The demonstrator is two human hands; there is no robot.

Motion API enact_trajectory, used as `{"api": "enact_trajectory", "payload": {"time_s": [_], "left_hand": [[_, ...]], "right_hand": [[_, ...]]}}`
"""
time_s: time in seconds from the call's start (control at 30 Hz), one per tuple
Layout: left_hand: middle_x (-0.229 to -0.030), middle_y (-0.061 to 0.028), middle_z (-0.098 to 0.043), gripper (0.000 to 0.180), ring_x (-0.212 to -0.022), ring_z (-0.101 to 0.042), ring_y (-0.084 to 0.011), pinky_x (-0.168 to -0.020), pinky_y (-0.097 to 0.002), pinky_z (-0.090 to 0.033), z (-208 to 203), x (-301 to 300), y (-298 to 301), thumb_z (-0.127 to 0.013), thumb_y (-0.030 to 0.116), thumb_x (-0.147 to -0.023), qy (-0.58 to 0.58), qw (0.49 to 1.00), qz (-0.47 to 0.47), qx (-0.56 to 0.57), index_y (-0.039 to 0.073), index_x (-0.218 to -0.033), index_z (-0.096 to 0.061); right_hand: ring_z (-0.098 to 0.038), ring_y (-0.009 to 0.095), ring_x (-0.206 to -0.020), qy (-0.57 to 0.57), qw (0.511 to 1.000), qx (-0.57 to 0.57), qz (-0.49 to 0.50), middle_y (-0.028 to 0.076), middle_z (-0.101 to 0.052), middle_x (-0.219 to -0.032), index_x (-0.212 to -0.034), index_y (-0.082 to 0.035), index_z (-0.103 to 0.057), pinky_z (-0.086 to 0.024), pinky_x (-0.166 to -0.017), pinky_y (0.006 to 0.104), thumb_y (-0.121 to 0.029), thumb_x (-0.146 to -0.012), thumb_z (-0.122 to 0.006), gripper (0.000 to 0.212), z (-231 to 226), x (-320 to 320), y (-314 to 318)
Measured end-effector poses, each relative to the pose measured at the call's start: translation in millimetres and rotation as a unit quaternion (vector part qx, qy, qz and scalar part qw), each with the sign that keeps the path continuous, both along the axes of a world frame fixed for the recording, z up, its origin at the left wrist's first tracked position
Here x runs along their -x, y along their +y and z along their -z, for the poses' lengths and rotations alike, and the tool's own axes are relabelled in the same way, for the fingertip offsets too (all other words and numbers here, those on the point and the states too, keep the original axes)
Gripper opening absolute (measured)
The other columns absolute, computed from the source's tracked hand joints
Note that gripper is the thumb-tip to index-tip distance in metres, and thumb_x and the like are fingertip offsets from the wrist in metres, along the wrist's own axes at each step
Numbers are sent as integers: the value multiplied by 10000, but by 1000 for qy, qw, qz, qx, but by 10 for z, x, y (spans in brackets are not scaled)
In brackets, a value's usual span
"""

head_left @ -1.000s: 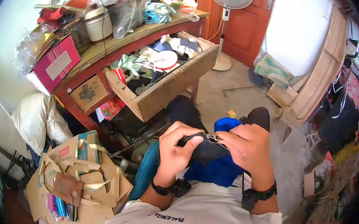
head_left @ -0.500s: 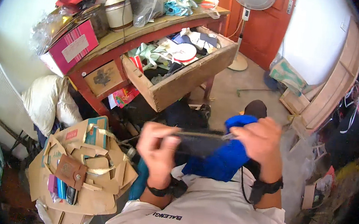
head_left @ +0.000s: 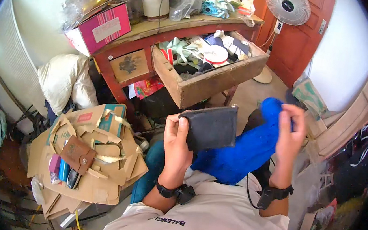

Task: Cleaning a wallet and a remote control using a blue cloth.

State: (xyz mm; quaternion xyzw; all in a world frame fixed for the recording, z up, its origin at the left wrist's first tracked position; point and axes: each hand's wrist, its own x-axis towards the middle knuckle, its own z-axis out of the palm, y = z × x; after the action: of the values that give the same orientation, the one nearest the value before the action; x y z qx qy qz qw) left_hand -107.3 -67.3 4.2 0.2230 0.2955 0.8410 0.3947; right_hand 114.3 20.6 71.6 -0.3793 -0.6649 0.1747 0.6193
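My left hand (head_left: 175,143) is closed on a flat black wallet (head_left: 212,129), the thumb lying on its face near one edge. The wallet is held up in front of my body. To its right, my right hand (head_left: 292,132) pinches one end of a bright blue cloth (head_left: 242,156). The cloth droops from those fingers toward my lap, passing behind the wallet's lower edge. At lower left, a brown snap wallet (head_left: 77,155) lies on a stack of torn cardboard (head_left: 108,187). Close beside it are a blue cylinder (head_left: 63,171), a purple box (head_left: 55,163) and a small dark object (head_left: 73,178).
Ahead, a red wooden desk (head_left: 118,86) has an open drawer (head_left: 222,81) full of cloth and small items. A pink box (head_left: 101,29) and a jug (head_left: 155,1) stand on top. A fan (head_left: 287,7) is by the red door (head_left: 283,49). Wooden boards (head_left: 351,122) lean at right.
My hands have drawn apart. The wallet, earlier edge-on between both hands, now shows its flat face in my left hand. My right hand has moved right with the cloth. The view has shifted.
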Motion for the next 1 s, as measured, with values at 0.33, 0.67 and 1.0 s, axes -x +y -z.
{"api": "enact_trajectory", "payload": {"time_s": [0.33, 0.67, 1.0], "left_hand": [[-1373, -216, -528, 145, -1171, -574, -242, -1007, -388, -484, 24, -184, -21, -477, 194, -1039, -8, 997, 28, -70, 79, -1112, -428], [-1313, -180, -580, 220, -1146, -592, -266, -1000, -435, -486, 34, -232, 69, -549, 296, -1006, -32, 994, -17, -108, 104, -1022, -442], [-1418, -227, -480, 227, -1242, -540, -285, -1055, -444, -450, -160, -307, 108, -525, 256, -1019, -90, 991, 13, -93, 79, -1092, -404]], "right_hand": [[-602, 303, -996, -255, 946, -139, -146, 118, -633, -1151, -1156, -85, -653, -467, -902, 415, -58, -733, -763, 437, -20, 735, -327], [-629, 308, -886, -232, 961, -151, -20, 99, -669, -962, -996, -57, -710, -500, -797, 369, 55, -710, -658, 311, 1, 714, -160], [-578, 151, -1008, 244, 966, 75, -37, 51, -611, -1120, -1194, -62, -586, -464, -906, 297, -152, -951, -632, 262, 18, 84, -46]]}}
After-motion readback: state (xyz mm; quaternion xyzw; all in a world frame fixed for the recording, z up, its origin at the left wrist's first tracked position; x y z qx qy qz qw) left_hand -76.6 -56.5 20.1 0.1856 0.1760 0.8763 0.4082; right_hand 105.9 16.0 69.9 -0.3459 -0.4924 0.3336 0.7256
